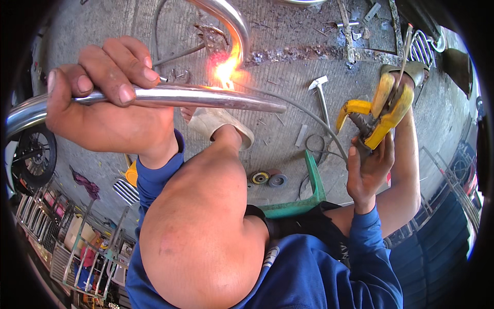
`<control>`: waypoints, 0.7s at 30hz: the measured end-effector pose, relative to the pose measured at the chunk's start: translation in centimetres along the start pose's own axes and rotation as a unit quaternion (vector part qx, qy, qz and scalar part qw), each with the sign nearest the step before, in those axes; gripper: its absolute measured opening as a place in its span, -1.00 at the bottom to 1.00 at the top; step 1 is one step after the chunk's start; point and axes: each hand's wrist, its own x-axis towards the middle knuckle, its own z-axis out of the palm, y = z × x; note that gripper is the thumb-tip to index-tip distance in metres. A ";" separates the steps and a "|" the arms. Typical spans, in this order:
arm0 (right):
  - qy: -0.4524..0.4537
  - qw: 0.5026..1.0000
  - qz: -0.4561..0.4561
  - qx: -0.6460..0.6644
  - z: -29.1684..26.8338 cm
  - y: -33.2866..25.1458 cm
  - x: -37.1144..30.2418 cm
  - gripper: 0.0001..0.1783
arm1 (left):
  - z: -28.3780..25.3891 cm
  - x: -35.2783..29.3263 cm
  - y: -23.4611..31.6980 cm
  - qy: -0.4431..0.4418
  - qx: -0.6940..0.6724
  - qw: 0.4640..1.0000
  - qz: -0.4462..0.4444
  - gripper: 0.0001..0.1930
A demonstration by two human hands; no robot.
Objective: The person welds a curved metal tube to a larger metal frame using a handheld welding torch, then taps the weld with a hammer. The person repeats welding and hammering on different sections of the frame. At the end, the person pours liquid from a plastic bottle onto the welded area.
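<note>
My left hand (110, 90) is closed around a shiny metal tube (206, 98), which runs across from the left edge to a tapered end near the middle. A bent chrome tube (234, 23) curves down from the top, close to the straight one. Between them burns a bright orange-white flame (225, 72). At the right, my right hand (368, 172) holds a yellow-jawed welding electrode holder (378, 131), partly hidden by the fingers. From its jaws a thin rod (405, 49) points up and away. My left hand is the nearer to the flame.
A hammer (321, 98) lies on the concrete floor (288, 139). Grinding discs (261, 177) rest near the green stool (314, 180). A grey cable (319, 121) crosses the floor. Rusty metal strips (309, 54) lie ahead; a wheel (36, 154) and metal racks (87, 262) stand left.
</note>
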 end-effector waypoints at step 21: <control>-0.106 0.966 0.151 -0.181 8.7 9.8 1.4 -0.50 | 1.0 -0.2 -1.1 0.210 -0.014 0.978 -0.002 -0.72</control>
